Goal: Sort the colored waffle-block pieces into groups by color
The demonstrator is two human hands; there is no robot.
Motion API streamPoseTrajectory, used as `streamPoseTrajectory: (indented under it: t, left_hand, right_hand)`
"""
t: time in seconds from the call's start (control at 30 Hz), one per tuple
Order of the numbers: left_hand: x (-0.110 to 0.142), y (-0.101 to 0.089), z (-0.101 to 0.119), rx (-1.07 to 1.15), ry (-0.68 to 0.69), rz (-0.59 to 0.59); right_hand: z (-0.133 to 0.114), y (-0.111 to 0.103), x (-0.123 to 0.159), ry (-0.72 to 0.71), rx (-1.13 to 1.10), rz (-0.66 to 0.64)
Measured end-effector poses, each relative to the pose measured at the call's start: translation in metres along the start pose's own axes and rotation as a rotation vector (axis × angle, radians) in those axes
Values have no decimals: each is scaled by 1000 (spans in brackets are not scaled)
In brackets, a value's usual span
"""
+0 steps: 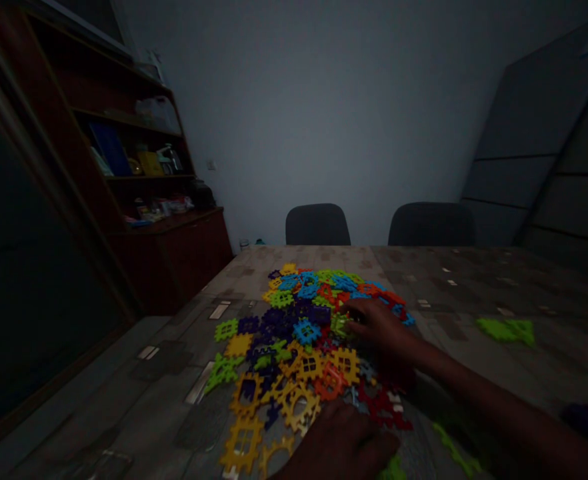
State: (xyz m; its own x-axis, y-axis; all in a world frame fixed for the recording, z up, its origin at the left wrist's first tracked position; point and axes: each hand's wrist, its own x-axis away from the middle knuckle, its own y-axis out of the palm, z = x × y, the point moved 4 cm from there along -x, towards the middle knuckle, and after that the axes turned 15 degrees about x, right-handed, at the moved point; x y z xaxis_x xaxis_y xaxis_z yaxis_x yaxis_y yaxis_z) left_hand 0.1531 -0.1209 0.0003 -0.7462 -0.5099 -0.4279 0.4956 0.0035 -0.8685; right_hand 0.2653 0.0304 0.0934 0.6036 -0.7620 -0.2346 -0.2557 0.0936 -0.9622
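Fingers (pixel 359 308), two hands (pixel 341 440) (pixel 378 325), at one block-pile (pixel 274 323); two chairs (pixel 317 225) (pixel 431 225).

The left hand (pixel 341 437) is cut off at bottom centre, the right hand (pixel 369 323) hides some interlocking plastic pieces (pixel 307 331) mid-frame, and shelf goods (pixel 161 208) at left are too small to identify.

Mixed-color pcs (pixel 307 331) heaped on counter (pixel 449 287). R grip (pixel 377 327) at heap's R side, L grip (pixel 341 440) at near edge. Chairs (pixel 318 225) behind, cab (pixel 191 253) L.
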Motion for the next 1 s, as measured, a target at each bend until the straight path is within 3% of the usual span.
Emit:
streamPoseTrajectory:
  t: [0.17,0.27,0.37,0.47,0.6,0.73,0.9,1.0]
  left_hand:
    - [-4,-5,5,-14,36,121]
    - [-8,-10,11,-48,42,192]
    - [-12,-12,15,-63,18,187]
    - [-16,-14,18,-101,-1,144]
    - [-21,-19,20,-144,18,63]
    - [-22,-16,13,-140,4,-31]
    - [-16,-7,7,-86,-10,-79]
    - [-13,-7,7,-80,-21,-96]
  right_hand:
    - [14,-37,62,-47,71,160]
    - [21,-44,109,-111,297,255]
    - [28,-32,149,-27,434,188]
    - [36,-17,178,79,331,33]
    - [57,-15,193,132,37,-73]
    - [78,-23,195,132,-118,-124]
    - [58,-21,199,33,-261,-316]
    - [41,-19,195,-17,-257,-347]
